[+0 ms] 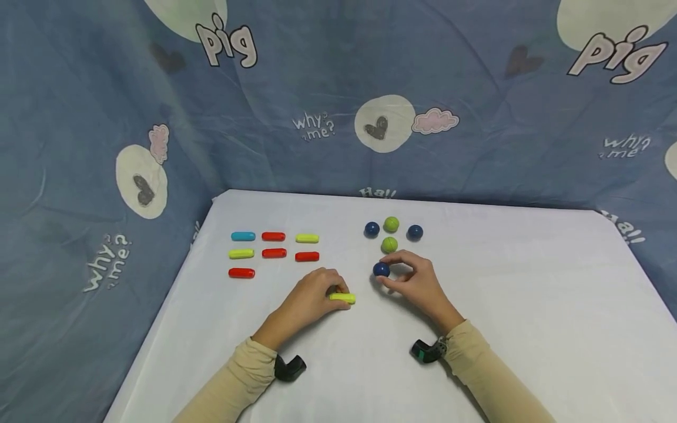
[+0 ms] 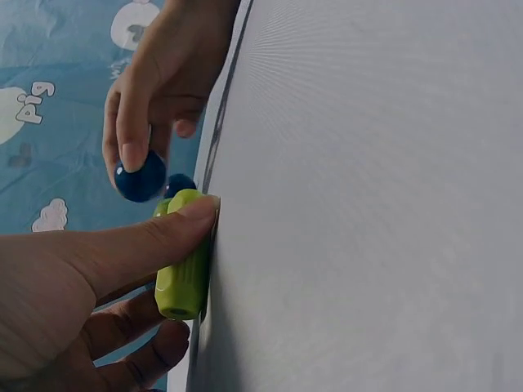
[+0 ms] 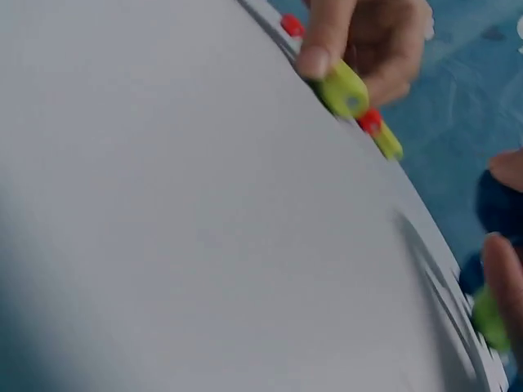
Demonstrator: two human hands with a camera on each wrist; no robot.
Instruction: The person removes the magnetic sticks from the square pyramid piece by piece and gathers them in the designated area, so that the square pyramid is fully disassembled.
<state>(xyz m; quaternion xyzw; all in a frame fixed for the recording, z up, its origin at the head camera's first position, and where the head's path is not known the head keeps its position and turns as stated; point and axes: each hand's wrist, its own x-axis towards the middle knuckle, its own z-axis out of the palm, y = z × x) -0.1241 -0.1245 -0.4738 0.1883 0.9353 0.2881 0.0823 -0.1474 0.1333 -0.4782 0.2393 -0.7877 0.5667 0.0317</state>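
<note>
My left hand (image 1: 311,297) pinches a yellow-green stick (image 1: 342,298), a short ridged bar, low over the white table. In the left wrist view the thumb lies across this stick (image 2: 181,282). Ahead and to the right, my right hand (image 1: 420,283) pinches a dark blue ball (image 1: 381,269) between thumb and fingertips. That ball (image 2: 140,177) is held above the tabletop, as the left wrist view shows. Just beyond it lie two green balls (image 1: 389,245) and two more dark blue balls (image 1: 415,232).
Left of the hands, short sticks lie in rough rows: several red (image 1: 274,253), one blue (image 1: 243,236) and two yellow-green (image 1: 241,254). A white cloth covers the table (image 1: 529,305). A blue printed curtain (image 1: 317,70) hangs behind and at the left.
</note>
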